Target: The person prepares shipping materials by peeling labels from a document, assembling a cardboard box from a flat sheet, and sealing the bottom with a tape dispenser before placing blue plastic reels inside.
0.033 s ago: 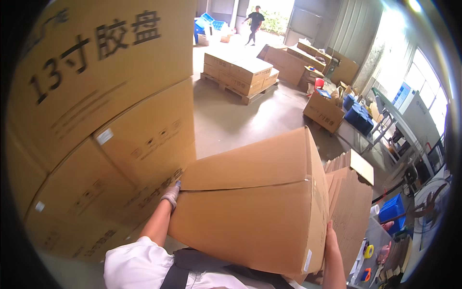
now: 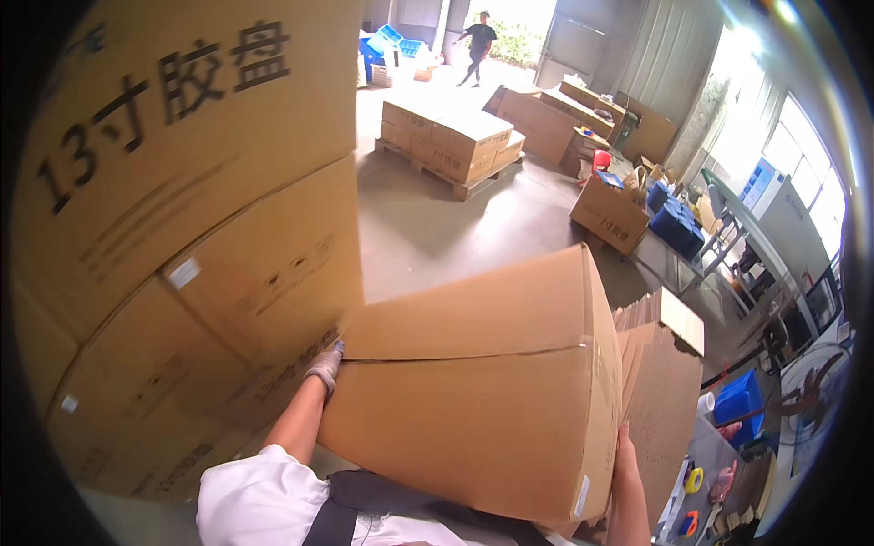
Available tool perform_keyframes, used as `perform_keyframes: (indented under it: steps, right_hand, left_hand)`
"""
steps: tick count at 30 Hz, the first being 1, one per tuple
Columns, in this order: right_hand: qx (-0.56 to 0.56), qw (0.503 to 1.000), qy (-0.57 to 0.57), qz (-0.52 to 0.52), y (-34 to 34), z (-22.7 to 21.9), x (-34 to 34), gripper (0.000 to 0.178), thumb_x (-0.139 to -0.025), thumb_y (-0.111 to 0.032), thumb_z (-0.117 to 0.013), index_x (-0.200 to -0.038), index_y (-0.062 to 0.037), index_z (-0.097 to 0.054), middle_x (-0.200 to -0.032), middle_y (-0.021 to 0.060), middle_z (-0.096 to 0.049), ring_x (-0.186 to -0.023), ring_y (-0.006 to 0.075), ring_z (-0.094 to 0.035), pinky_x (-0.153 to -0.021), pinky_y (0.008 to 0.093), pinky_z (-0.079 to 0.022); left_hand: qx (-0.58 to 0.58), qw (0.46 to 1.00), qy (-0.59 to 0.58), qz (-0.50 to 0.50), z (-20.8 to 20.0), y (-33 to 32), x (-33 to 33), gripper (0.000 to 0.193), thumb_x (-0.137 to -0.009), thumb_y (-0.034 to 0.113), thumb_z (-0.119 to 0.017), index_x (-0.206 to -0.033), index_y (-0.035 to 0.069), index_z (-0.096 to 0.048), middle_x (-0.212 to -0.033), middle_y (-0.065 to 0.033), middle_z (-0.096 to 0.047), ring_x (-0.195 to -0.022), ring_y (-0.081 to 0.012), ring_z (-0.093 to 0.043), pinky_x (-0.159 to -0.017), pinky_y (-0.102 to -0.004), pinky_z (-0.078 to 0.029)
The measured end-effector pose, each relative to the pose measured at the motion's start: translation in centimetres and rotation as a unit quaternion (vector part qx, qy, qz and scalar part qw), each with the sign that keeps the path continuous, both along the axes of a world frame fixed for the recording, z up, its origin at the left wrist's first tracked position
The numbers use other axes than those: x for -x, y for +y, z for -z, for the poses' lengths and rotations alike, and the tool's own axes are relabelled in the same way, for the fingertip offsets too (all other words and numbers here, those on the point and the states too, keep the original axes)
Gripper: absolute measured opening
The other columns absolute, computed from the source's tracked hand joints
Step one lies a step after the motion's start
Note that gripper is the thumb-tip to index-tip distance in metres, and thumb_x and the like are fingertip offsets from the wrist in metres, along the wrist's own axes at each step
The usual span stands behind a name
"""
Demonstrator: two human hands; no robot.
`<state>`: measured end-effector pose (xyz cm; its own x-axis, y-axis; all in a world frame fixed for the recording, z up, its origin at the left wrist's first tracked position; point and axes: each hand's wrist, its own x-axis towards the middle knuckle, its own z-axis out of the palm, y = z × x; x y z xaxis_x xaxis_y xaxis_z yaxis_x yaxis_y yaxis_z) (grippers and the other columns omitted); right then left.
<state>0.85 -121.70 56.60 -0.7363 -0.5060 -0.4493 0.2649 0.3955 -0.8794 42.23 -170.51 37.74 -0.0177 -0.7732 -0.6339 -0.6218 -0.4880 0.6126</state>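
Carton between left hand and right hand, white label, black-lettered boxes

left hand: gloved, forearm slanting up | right hand: bare, upright | both: curl hard to tell

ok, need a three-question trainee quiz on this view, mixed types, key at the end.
1. True or false: the left hand wears a glove.
2. Which hand is on the side of the large carton nearer the tall carton stack? A) right B) left
3. What is under the low group of cartons on the floor ahead?

Key: 1. True. 2. B. 3. A wooden pallet.
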Motion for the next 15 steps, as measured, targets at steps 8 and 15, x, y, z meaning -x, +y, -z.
perform_keyframes:
  steps: [8, 15]
  right_hand:
    - [0.078, 0.995, -0.004, 0.064, -16.6, 0.2, 15.2, 0.071, -0.095, -0.062, -0.036, -0.130, -0.0020, -0.052, -0.116, 0.0094, -0.064, -0.105, 0.0209, -0.062, -0.087, 0.0364, -0.050]
    - [0.036, 0.998, 0.041, 0.022, -33.1, -3.7, 27.0, 0.072, -0.094, -0.063, -0.037, -0.128, -0.0022, -0.053, -0.113, 0.0092, -0.065, -0.102, 0.0201, -0.062, -0.085, 0.0366, -0.051]
  left_hand:
    - [-0.007, 0.999, 0.022, 0.024, 4.6, -19.4, 17.8, 0.079, -0.093, 0.063, -0.034, -0.122, -0.005, -0.058, -0.128, -0.0272, -0.055, -0.126, -0.0378, -0.048, -0.103, -0.0431, -0.036]
    - [0.001, 0.998, 0.062, 0.033, 4.6, -34.0, 29.9, 0.080, -0.092, 0.064, -0.032, -0.123, -0.004, -0.058, -0.129, -0.0251, -0.055, -0.127, -0.0369, -0.047, -0.105, -0.0430, -0.035]
